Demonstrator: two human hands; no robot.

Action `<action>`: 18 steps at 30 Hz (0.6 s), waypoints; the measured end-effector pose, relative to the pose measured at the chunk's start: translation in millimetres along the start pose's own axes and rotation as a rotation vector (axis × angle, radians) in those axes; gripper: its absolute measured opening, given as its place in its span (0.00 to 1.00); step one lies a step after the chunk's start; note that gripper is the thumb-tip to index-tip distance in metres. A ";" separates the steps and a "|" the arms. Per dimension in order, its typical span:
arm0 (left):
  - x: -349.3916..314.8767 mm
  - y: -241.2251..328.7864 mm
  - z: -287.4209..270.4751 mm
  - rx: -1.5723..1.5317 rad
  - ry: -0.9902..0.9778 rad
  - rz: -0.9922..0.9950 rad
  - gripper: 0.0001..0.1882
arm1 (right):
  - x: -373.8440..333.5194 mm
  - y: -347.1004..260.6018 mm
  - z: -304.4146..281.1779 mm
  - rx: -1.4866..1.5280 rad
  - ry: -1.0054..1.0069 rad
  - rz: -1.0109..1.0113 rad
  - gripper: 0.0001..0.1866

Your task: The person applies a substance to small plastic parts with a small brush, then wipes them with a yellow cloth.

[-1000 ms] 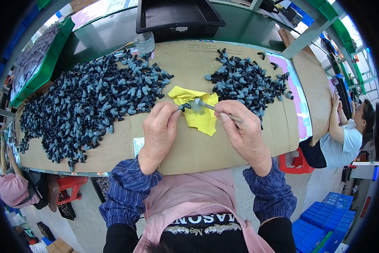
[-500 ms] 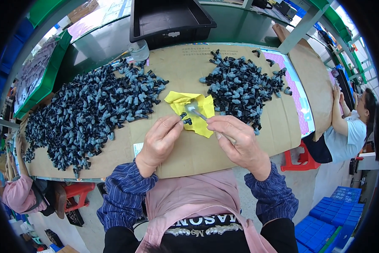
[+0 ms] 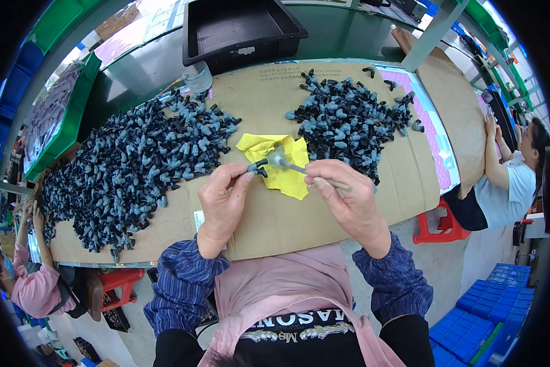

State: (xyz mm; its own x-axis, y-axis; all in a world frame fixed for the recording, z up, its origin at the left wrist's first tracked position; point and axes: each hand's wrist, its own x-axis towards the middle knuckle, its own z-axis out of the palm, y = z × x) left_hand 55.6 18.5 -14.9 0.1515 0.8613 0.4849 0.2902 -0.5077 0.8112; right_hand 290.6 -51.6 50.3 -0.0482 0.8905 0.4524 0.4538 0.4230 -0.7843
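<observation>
Small part (image 3: 256,166) pinched in left grip (image 3: 221,200), over cloth's (image 3: 291,182) nine o'clock side.
Right grip (image 3: 349,199) closed on tool (image 3: 297,167) pointing ten o'clock. Part likely light, firm, perhaps slick; best held at its grey body, black ends clear.

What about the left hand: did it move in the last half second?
Yes. The left hand has shifted slightly left, judged against the yellow cloth lying on the cardboard.
</observation>
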 end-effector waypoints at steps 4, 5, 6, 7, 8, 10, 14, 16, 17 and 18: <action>-0.6 -3.9 3.2 -0.138 -0.039 -0.246 0.07 | -6.1 4.2 3.1 0.116 0.043 0.206 0.06; -0.1 -3.4 4.4 -0.139 -0.042 -0.245 0.07 | -8.6 4.3 3.2 0.115 0.047 0.207 0.06; 2.3 0.5 5.1 -0.229 -0.067 -0.352 0.07 | -11.1 4.5 3.7 0.164 0.094 0.231 0.06; 4.8 3.7 5.4 -0.320 -0.093 -0.459 0.07 | -13.2 4.5 3.7 0.213 0.142 0.255 0.07; 7.4 5.6 5.1 -0.318 -0.094 -0.460 0.07 | -14.6 4.3 3.1 0.215 0.144 0.256 0.07; 11.8 7.8 4.7 -0.326 -0.161 -0.537 0.07 | -18.1 3.5 0.8 0.296 0.235 0.290 0.08; 18.4 4.0 7.8 -0.299 -0.215 -0.619 0.07 | -24.5 10.1 -1.8 0.326 0.241 0.342 0.09; 23.3 3.4 11.2 -0.070 -0.352 -0.683 0.07 | -25.6 11.1 -3.6 0.289 0.207 0.368 0.10; 24.4 1.6 10.8 -0.069 -0.352 -0.684 0.07 | -25.3 11.2 -4.4 0.290 0.206 0.369 0.10; 24.9 -1.7 9.3 -0.135 -0.353 -0.708 0.07 | -25.2 10.8 -5.4 0.296 0.216 0.371 0.10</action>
State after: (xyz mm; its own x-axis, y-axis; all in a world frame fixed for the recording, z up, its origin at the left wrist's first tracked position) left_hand 67.6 40.9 -7.2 0.2712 0.9230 -0.2730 0.3156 0.1827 0.9311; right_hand 301.6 -70.4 32.7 0.2675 0.9477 0.1740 0.1333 0.1425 -0.9808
